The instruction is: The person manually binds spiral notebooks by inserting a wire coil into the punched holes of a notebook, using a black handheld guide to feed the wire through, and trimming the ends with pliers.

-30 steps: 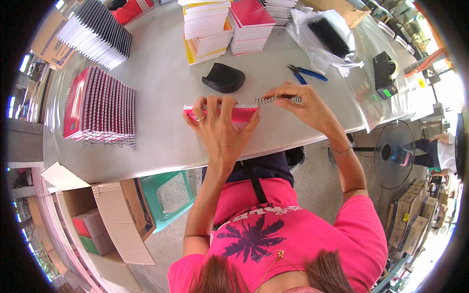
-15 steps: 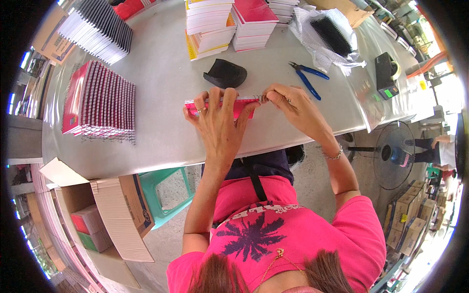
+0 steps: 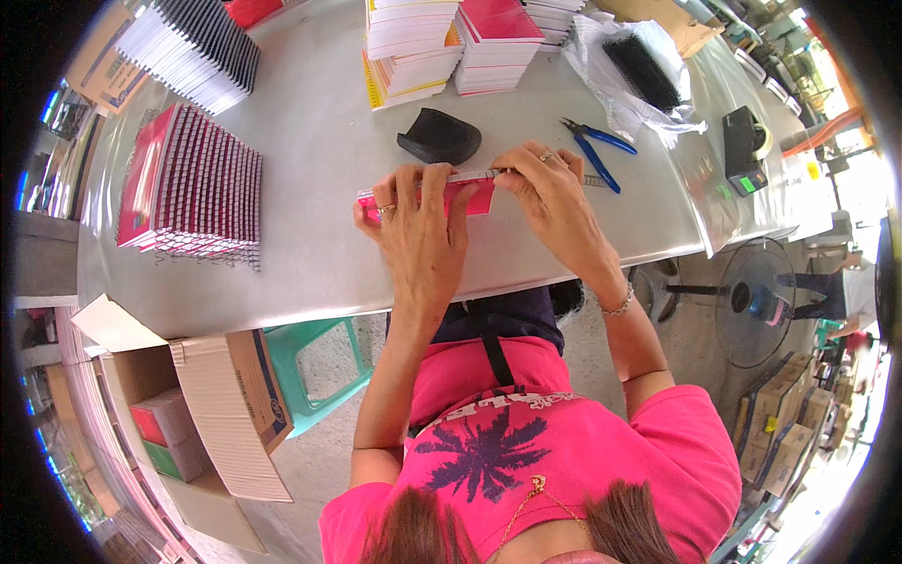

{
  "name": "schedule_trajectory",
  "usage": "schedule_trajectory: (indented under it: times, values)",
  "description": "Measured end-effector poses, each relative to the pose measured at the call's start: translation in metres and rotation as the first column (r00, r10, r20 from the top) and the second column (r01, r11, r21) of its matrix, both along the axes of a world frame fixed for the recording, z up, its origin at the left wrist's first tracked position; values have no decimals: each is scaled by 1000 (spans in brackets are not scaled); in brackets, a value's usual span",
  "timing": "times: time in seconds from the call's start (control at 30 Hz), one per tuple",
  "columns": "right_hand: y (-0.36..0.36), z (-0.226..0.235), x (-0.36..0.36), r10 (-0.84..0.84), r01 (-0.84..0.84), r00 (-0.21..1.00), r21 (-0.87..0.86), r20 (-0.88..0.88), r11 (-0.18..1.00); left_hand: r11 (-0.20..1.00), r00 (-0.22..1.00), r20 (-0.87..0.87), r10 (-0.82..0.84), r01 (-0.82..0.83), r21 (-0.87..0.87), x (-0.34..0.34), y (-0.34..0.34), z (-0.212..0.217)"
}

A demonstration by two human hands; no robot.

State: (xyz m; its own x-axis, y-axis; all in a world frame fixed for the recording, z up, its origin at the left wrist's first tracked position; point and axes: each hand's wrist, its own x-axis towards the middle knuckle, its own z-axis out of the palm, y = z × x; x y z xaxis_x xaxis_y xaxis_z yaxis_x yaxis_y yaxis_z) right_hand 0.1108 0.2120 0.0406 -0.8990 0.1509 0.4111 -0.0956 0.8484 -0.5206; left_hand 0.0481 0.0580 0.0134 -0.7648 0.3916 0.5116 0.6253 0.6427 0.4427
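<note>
A pink-covered notebook point(image 3: 480, 199) stands on its edge near the table's front, its top edge facing up. My left hand point(image 3: 413, 226) is closed round it, thumb on the near cover and fingers over the top edge. At the notebook's right end, my right hand point(image 3: 556, 197) pinches a thin metal spiral wire. The loose end of this spiral wire point(image 3: 594, 180) sticks out to the right from behind my fingers; its middle is hidden. Just beyond the notebook lies a curved black piece point(image 3: 439, 136). Blue-handled cutters point(image 3: 598, 155) rest open beside my right hand.
Bound pink notebooks point(image 3: 188, 183) form a stack at left, with black-bound ones point(image 3: 193, 52) behind. Unbound book stacks point(image 3: 498, 47) stand at the back. Black coils point(image 3: 642, 70) lie on white wrapping. A tape dispenser point(image 3: 742, 150) sits right; an open carton point(image 3: 225, 404) stands below left.
My right hand has shifted slightly, now lying flatter against the notebook's right end. A length of spiral wire now shows beyond its fingers. My left hand keeps its hold.
</note>
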Motion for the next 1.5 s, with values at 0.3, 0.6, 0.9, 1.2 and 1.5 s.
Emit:
schedule_trajectory:
  times: [0.3,0.6,0.9,1.2,1.5]
  values:
    - [-4,-1,-7,-7,10,999,87,-36,996,950,997,70,33,-53,308,2,-1,-2]
    - [29,2,-37,300,-227,922,-288,242,930,934,972,200,-125,47,354,-14,-25,-11]
    - [32,-28,-85,253,-304,937,203,243,931,942,970,147,-194,142,303,-37,-70,-10]
    - [52,-27,-49,121,-150,949,81,290,985,898,916,177,-361,291,329,-37,-56,-4]
    - [70,-7,-25,845,-381,529,-869,77,317,860,907,207,-368,248,445,-37,-43,-17]
